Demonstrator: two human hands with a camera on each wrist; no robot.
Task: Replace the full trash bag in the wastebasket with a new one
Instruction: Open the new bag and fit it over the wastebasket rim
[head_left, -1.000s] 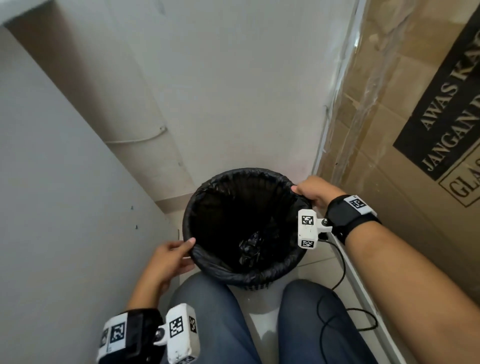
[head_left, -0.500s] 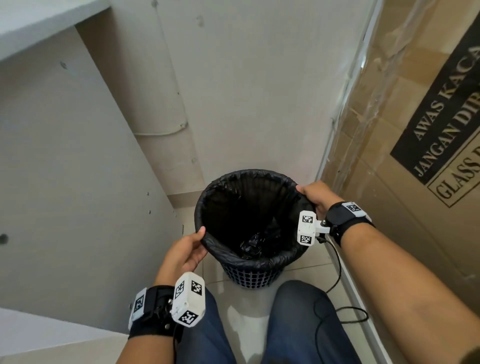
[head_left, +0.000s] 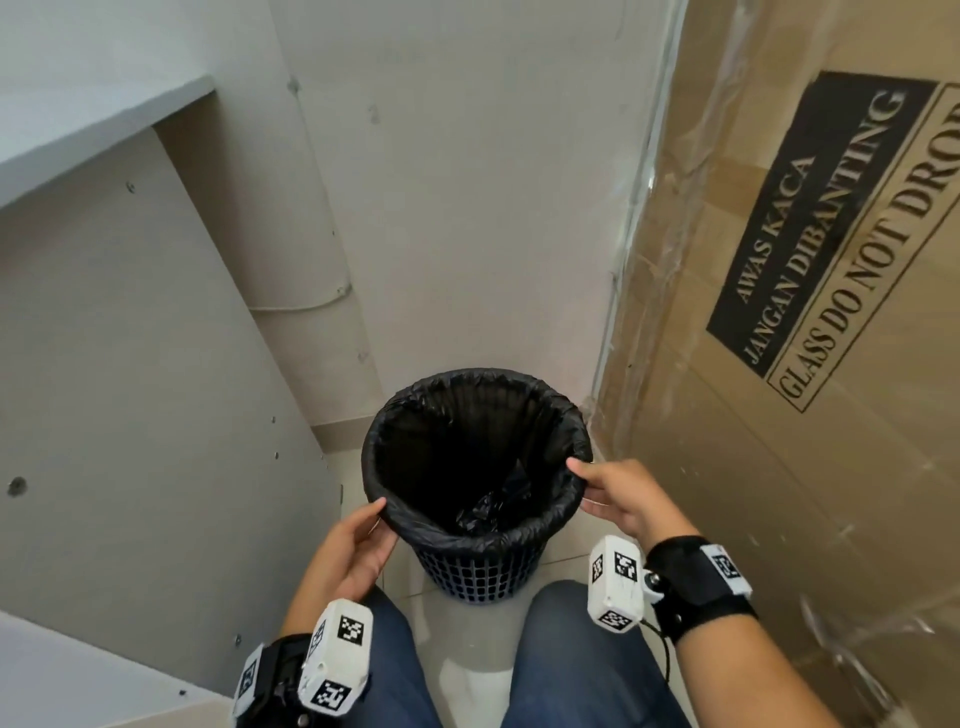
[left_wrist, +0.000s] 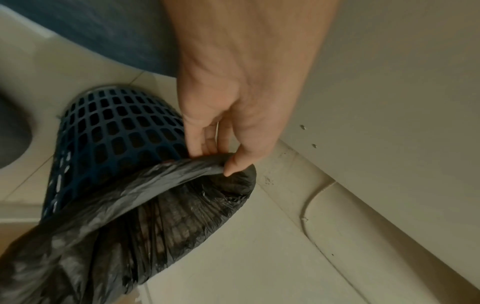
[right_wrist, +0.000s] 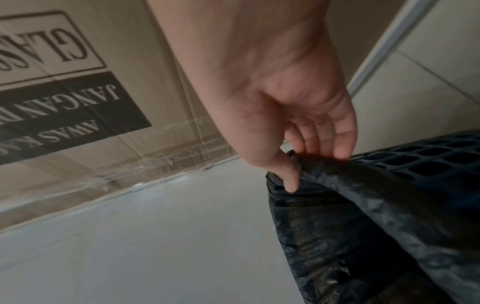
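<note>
Basket: dark blue, lattice wall, upright on the tiled floor, between the person's knees and the wall corner.
Bag: black, lining the basket, its edge folded out over the rim all round. Inside, only some crumpled black film low down; how full it is cannot be told.
Left hand: at the near-left of the rim; thumb on top of the fold, fingers curled beneath it, pinching the bag.
Right hand: at the right of the rim; thumb over the fold, fingers under it, pinching the bag likewise.
Box: large cardboard, wrapped in clear film, standing just beside the basket on the right.
Panel: grey board, near the basket on the left.
New bag: not in view.
Step in hand: judged to be freeing the fold from the rim, both sides at once.
Next move calls for: peeling the fold upward evenly, gathering the mouth toward the middle, then lifting straight up so the basket stays down.
</note>
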